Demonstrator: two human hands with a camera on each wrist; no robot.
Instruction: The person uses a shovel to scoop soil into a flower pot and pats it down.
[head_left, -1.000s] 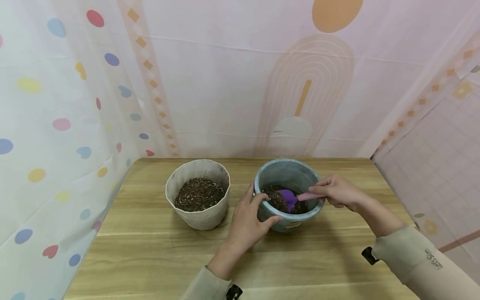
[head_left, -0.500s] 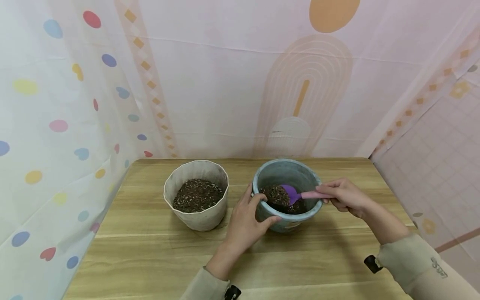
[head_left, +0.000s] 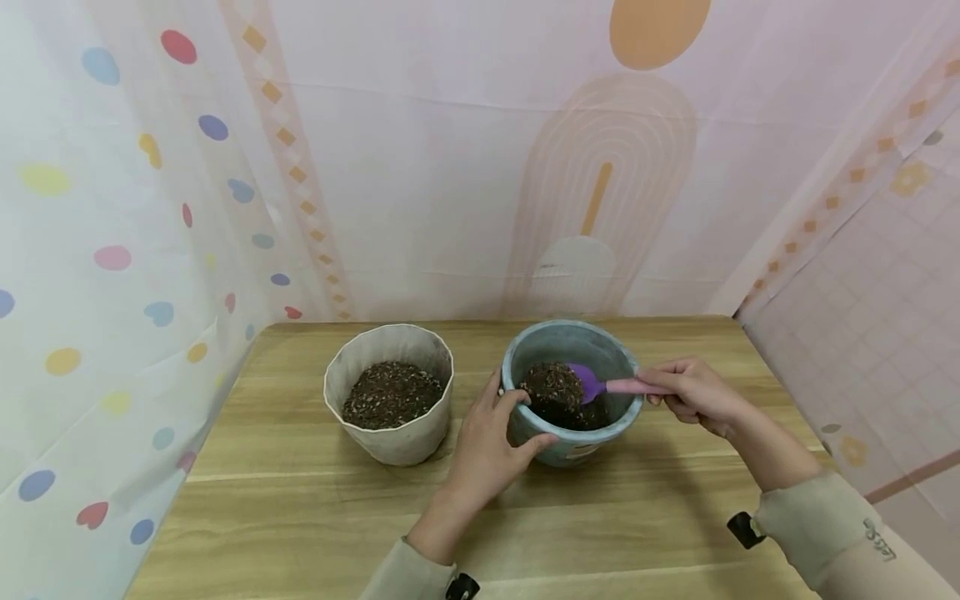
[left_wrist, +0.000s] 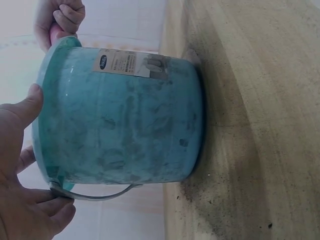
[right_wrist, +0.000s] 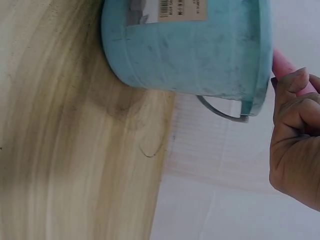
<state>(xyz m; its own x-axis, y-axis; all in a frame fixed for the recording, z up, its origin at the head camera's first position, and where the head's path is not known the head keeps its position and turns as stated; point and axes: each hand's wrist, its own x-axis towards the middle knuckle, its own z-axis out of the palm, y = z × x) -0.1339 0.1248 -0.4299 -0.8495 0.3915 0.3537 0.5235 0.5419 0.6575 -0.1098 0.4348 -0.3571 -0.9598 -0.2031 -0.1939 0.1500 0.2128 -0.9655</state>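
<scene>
A blue bucket [head_left: 576,342] with dark soil inside stands on the right part of the table. My left hand [head_left: 486,450] holds its near-left rim; in the left wrist view the thumb lies on the rim and fingers touch the wire handle [left_wrist: 102,198]. My right hand [head_left: 693,396] grips the pink handle of a small trowel [head_left: 626,387] at the right rim. Its purple blade is inside the bucket, largely covered by a heap of soil [head_left: 553,387]. In the right wrist view the bucket wall hides the blade.
Left of the bucket stands a whitish pot [head_left: 408,442] with a wavy rim, partly filled with dark soil. Both rest on a wooden table [head_left: 315,525]. A patterned cloth [head_left: 420,167] hangs behind, and dirt crumbs lie by the bucket's base.
The right hand has drawn the trowel a little to the right and its blade has come up under a heap of soil. The left hand stays on the rim.
</scene>
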